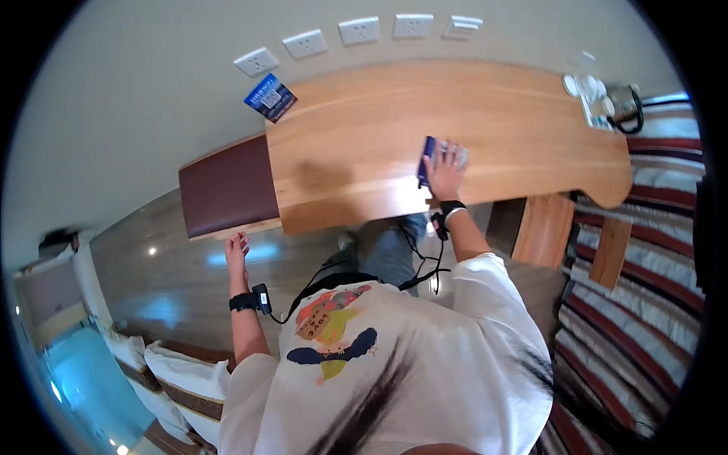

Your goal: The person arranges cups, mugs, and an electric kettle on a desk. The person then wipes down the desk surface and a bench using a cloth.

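My right hand (446, 176) is on the wooden table, its fingers spread over a small dark blue packet (426, 161). The hand covers part of the packet, which has a paler section under the fingertips; I cannot make out what it contains. My left hand (236, 246) hangs low beside the near edge of a dark red padded seat (227, 186). Its fingers are loosely bent, and nothing shows in them. Each wrist wears a black strap with a small device, the left device (262, 298) joined to a black cable.
The wooden table (364, 114) runs along a wall with several sockets. A blue card with a QR code (271, 98) stands at its left back. A tray (595, 110) with cups and a kettle (626, 106) is at the far right. Striped curtain-like fabric (629, 318) lies rightward.
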`<state>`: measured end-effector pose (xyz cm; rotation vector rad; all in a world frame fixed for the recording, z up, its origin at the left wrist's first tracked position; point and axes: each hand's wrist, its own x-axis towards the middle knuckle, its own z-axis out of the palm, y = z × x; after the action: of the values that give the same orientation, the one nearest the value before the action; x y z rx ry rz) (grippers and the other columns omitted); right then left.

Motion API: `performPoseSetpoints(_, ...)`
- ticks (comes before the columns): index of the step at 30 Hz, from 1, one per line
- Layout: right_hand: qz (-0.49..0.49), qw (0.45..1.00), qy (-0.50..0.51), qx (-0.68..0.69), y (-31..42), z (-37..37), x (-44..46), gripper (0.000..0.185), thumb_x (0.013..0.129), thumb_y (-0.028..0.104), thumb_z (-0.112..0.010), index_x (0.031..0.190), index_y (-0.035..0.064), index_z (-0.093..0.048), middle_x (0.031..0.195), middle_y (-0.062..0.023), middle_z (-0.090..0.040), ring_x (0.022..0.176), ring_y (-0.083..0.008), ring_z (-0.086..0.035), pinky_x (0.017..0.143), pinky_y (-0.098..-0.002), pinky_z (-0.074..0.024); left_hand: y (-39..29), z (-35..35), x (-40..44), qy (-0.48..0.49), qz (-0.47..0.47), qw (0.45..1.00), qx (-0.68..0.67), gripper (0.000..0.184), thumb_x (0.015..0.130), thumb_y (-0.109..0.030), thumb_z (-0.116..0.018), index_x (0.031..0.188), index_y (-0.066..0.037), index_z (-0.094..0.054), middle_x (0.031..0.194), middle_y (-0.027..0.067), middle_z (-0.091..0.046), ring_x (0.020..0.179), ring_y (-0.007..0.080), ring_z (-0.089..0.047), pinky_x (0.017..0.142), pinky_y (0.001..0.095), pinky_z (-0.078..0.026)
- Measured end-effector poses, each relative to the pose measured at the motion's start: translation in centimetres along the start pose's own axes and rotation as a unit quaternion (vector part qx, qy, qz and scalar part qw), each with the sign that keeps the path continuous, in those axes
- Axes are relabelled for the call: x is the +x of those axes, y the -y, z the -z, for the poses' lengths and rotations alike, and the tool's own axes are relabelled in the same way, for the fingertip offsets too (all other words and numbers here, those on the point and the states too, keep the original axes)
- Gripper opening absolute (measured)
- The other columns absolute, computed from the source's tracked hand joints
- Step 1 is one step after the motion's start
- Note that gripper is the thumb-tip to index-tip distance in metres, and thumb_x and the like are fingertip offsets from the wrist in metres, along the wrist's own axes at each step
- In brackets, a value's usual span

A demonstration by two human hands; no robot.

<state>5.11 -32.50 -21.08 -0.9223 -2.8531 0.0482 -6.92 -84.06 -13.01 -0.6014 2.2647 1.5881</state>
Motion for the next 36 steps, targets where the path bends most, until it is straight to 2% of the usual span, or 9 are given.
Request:
performPoseSetpoints(4, 0.029, 0.998, 0.049, 0.025, 8.0, 0.8, -5.2, 0.062, 0.085, 0.052, -0.031, 0.136, 0.0178, -0.022, 0.142, -0.0126, -0.011, 0.131, -0.0341, -0.006, 0.098, -0.0609, -0.0063, 4.0, -0.9, 0.6, 0.108, 0.042, 0.993, 0.026, 0.034, 0.087, -0.036, -0.046, 0.109, -0.010, -0.046, 0.111, 0.0047, -0.053, 0.098, 0.0185, -0.051, 0.077, 0.0308, -0.040)
performPoseSetpoints(5, 0.037, 0.997, 0.056, 0.033, 9.9, 1.0, -6.0, 0.063, 0.085, 0.053, -0.031, 0.136, 0.0174, -0.021, 0.142, -0.0132, -0.010, 0.131, -0.0347, -0.005, 0.097, -0.0615, -0.0056, 4.7, -1.9, 0.5, 0.117, 0.049, 0.992, 0.028, 0.041, 0.085, -0.040, -0.048, 0.113, -0.011, -0.046, 0.115, 0.0049, -0.051, 0.106, 0.0199, -0.049, 0.084, 0.0344, -0.038)
performPoseSetpoints(9, 0.074, 0.993, 0.064, 0.061, 16.5, 1.2, -7.9, 0.066, 0.084, 0.053, -0.031, 0.136, 0.0142, -0.020, 0.142, -0.0158, -0.006, 0.130, -0.0381, -0.002, 0.096, -0.0634, -0.0048, 7.0, -5.9, 1.4, 0.178, -0.018, 0.983, 0.035, 0.039, 0.087, -0.036, -0.047, 0.114, -0.008, -0.045, 0.110, 0.0039, -0.052, 0.104, 0.0157, -0.048, 0.083, 0.0285, -0.036)
performPoseSetpoints(18, 0.299, 0.938, 0.107, 0.142, 30.8, 1.5, -11.3, 0.065, 0.083, 0.052, -0.034, 0.135, 0.0133, -0.024, 0.142, -0.0155, -0.009, 0.130, -0.0377, -0.004, 0.097, -0.0629, -0.0034, 6.9, -6.1, -0.4, 0.133, -0.143, 0.981, -0.009, 0.024, 0.089, -0.024, -0.047, 0.104, -0.006, -0.048, 0.099, 0.0033, -0.055, 0.091, 0.0114, -0.050, 0.076, 0.0249, -0.039)
performPoseSetpoints(19, 0.312, 0.931, 0.119, 0.151, 31.7, 1.8, -11.4, 0.060, 0.084, 0.050, -0.036, 0.134, 0.0179, -0.026, 0.142, -0.0148, -0.011, 0.130, -0.0375, -0.005, 0.097, -0.0626, -0.0041, 6.7, -5.2, -0.2, 0.126, -0.139, 0.982, -0.007, 0.024, 0.089, -0.024, -0.047, 0.104, -0.006, -0.048, 0.099, 0.0033, -0.055, 0.091, 0.0114, -0.050, 0.076, 0.0249, -0.039)
performPoseSetpoints(24, 0.342, 0.919, 0.106, 0.162, 30.4, 1.8, -10.3, 0.048, 0.087, 0.042, -0.036, 0.132, 0.0275, -0.029, 0.142, -0.0090, -0.016, 0.131, -0.0315, -0.009, 0.100, -0.0586, -0.0057, 2.3, -2.5, -0.3, 0.077, -0.055, 0.993, -0.070, 0.019, 0.089, -0.017, -0.046, 0.103, -0.004, -0.047, 0.102, 0.0048, -0.055, 0.094, 0.0120, -0.050, 0.083, 0.0264, -0.038)
performPoseSetpoints(28, 0.373, 0.910, 0.102, 0.148, 26.8, 1.7, -8.1, 0.045, 0.088, 0.036, -0.034, 0.132, 0.0269, -0.031, 0.140, -0.0006, -0.022, 0.130, -0.0229, -0.016, 0.104, -0.0479, -0.0112, -2.8, -2.7, 0.5, 0.068, -0.118, 0.986, -0.092, 0.018, 0.090, -0.017, -0.045, 0.102, -0.005, -0.048, 0.104, 0.0046, -0.054, 0.095, 0.0117, -0.050, 0.084, 0.0257, -0.038)
performPoseSetpoints(34, 0.140, 0.989, 0.025, 0.048, 16.7, 1.0, -0.7, 0.046, 0.088, 0.035, -0.034, 0.132, 0.0251, -0.031, 0.141, -0.0027, -0.021, 0.130, -0.0268, -0.017, 0.103, -0.0514, -0.0093, -12.4, -6.1, 3.9, 0.124, -0.235, 0.963, -0.029, 0.017, 0.089, -0.012, -0.046, 0.104, -0.004, -0.050, 0.104, 0.0047, -0.055, 0.097, 0.0124, -0.050, 0.087, 0.0238, -0.037)
performPoseSetpoints(36, 0.118, 0.992, 0.026, 0.036, 15.6, 0.8, 0.6, 0.046, 0.088, 0.035, -0.035, 0.133, 0.0244, -0.030, 0.141, -0.0039, -0.020, 0.130, -0.0279, -0.017, 0.102, -0.0516, -0.0096, -14.9, -8.2, 6.6, 0.148, -0.315, 0.938, -0.007, 0.019, 0.087, -0.012, -0.050, 0.103, -0.002, -0.050, 0.104, 0.0073, -0.055, 0.096, 0.0146, -0.052, 0.085, 0.0255, -0.040)
